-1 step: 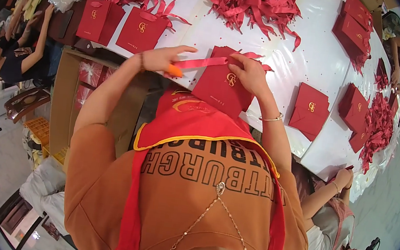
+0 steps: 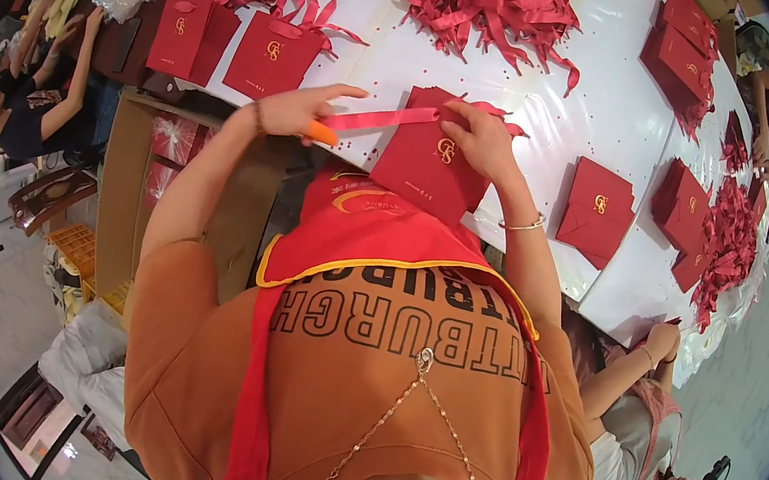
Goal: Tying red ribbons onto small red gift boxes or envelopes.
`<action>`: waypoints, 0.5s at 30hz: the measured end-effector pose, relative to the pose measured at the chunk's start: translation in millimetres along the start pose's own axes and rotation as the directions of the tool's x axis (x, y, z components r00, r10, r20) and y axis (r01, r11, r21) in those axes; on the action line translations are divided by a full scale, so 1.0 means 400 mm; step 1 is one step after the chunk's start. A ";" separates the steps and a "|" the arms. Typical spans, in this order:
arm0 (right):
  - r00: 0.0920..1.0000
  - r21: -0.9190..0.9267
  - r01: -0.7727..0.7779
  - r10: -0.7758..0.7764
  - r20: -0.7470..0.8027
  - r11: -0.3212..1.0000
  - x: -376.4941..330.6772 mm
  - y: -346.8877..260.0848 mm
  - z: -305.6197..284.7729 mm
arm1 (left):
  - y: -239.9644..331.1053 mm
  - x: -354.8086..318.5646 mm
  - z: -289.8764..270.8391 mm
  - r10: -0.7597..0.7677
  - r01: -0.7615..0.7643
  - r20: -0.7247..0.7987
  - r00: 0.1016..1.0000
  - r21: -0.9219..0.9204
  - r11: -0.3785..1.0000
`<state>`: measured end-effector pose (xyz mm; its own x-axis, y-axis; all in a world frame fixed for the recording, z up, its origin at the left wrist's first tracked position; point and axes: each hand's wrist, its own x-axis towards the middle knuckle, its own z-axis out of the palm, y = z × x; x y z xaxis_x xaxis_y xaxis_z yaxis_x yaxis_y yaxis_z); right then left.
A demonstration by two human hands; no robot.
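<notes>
At the near edge of the white desk (image 2: 612,105), seen from the head camera, a flat red gift bag (image 2: 432,164) with a gold emblem lies tilted, its lower corner hanging over the edge toward the person's red apron. The right hand (image 2: 483,142) presses on the bag's top edge with fingers curled, pinching the end of a pink-red ribbon (image 2: 380,120). The left hand (image 2: 299,113) is closed on the ribbon's other end, together with a small orange tool (image 2: 323,133), index finger stretched out, so the ribbon runs taut between the two hands.

Against the earlier frame nothing has shifted: both hands, the ribbon and the bag sit just as they did.

Across the desk, a heap of loose red ribbons (image 2: 490,4) lies at the far side, well apart from the hands. Two upright red bags (image 2: 236,44) with ribbon handles stand at the left. More flat red bags (image 2: 599,214) lie to the right, with stacks further off (image 2: 687,47). Beside the desk on the left stands an open cardboard box (image 2: 125,199). Another person (image 2: 638,444) sits at lower right, hand on the desk edge, and others sit at the far left. The floor is pale tile.
</notes>
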<state>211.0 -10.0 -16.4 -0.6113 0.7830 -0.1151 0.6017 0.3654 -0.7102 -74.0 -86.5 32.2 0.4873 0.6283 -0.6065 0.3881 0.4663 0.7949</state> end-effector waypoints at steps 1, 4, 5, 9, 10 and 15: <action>1.000 -0.018 -0.009 0.009 -0.011 1.000 -0.002 0.010 0.009 | -0.022 -0.038 -0.011 0.006 -0.007 -0.041 0.999 -0.024 1.000; 0.999 -0.012 -0.031 0.031 0.032 0.999 0.007 -0.010 0.005 | -0.069 -0.106 -0.014 0.171 -0.247 -0.282 0.944 -0.261 0.933; 0.999 -0.046 -0.009 0.011 0.047 0.999 0.016 -0.008 0.006 | -0.079 -0.114 -0.014 0.175 -0.250 -0.283 0.943 -0.256 0.934; 0.998 -0.050 -0.005 0.008 0.064 0.999 0.034 -0.020 0.014 | -0.079 -0.121 0.021 0.380 -0.620 -0.500 0.778 -0.518 0.589; 0.998 -0.051 -0.002 0.005 0.069 0.999 0.033 -0.021 0.017 | -0.057 -0.120 0.025 0.405 -0.684 -0.554 0.728 -0.541 0.490; 0.995 -0.029 0.035 -0.032 0.099 0.999 0.031 -0.013 0.033 | -0.031 -0.075 -0.011 0.431 -0.653 -0.499 0.752 -0.654 0.383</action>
<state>193.5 -8.9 -23.2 -0.6782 0.7172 -0.1602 0.5942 0.4070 -0.6937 -96.8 -108.5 40.4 0.1434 0.9840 -0.1055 -0.6811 0.1754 0.7109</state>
